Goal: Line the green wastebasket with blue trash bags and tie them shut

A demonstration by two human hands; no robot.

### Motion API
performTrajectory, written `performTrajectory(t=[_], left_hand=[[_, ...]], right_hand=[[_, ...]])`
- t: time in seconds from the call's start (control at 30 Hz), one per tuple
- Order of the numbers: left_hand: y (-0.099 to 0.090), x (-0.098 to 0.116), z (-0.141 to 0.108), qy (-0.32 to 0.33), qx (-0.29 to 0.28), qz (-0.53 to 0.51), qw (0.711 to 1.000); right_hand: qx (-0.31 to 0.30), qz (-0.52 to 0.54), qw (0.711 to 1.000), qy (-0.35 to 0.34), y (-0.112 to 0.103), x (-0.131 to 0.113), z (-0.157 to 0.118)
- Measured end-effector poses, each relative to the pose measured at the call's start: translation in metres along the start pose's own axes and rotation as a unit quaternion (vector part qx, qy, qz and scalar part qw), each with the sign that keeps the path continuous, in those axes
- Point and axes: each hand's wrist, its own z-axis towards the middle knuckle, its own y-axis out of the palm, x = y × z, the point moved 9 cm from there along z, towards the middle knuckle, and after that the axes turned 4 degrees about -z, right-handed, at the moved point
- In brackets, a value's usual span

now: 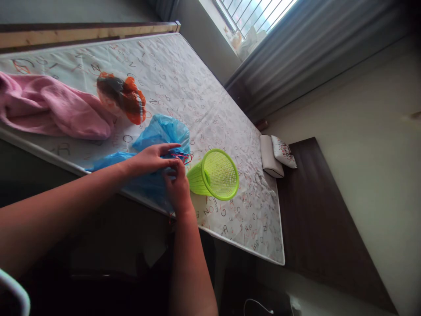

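Note:
A blue plastic bag (166,127) with a red drawstring (186,157) lies crumpled at the near edge of the mattress (197,118). My left hand (149,158) is on the bag, its thumb and forefinger on either side of the gathered plastic by the drawstring. My right hand (179,186) meets it there, fingers bent and closed on the bag's edge. The fingertips partly hide what they grip. Just right of my hands, a lime-green mesh wastebasket (194,177) stands tilted in view, its open mouth facing up and right.
A pink cloth (62,105) and an orange and dark plastic bag (131,101) lie to the left. Pillows (271,156) rest by the dark headboard (319,210). A barred window (256,15) and grey curtain (315,52) are beyond the bed.

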Motion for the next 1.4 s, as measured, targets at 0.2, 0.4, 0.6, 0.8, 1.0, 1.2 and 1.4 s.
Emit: performTrajectory(t=[0.2,0.4,0.6,0.8,1.0,1.2,1.4], left_hand=[[-0.001,-0.008,0.004,0.015,0.005,0.031,0.999],[-0.002,-0.012,0.007,0.009,0.012,-0.021,1.000],[0.007,-0.020,0.005,-0.034,-0.023,-0.050,0.998],[-0.005,-0.011,0.006,0.016,0.025,0.023,0.999],[-0.017,-0.011,0.006,0.045,0.075,0.067,0.994],[-0.033,-0.013,0.001,0.022,0.140,0.145,0.979],[-0.051,-0.016,-0.004,-0.050,0.222,0.024,0.974]], right_hand=[[-0.019,-0.005,0.999,0.029,0.001,0.000,0.003],[0.053,0.014,0.999,0.000,-0.015,-0.008,0.004],[0.002,0.015,0.998,0.058,0.003,0.003,0.000],[0.031,-0.066,0.997,0.011,-0.003,-0.003,0.003],[0.102,-0.048,0.990,-0.082,-0.026,-0.032,0.001],[0.093,-0.024,0.995,-0.007,-0.022,-0.020,-0.004],[0.052,-0.052,0.997,0.023,-0.014,-0.009,-0.002]])
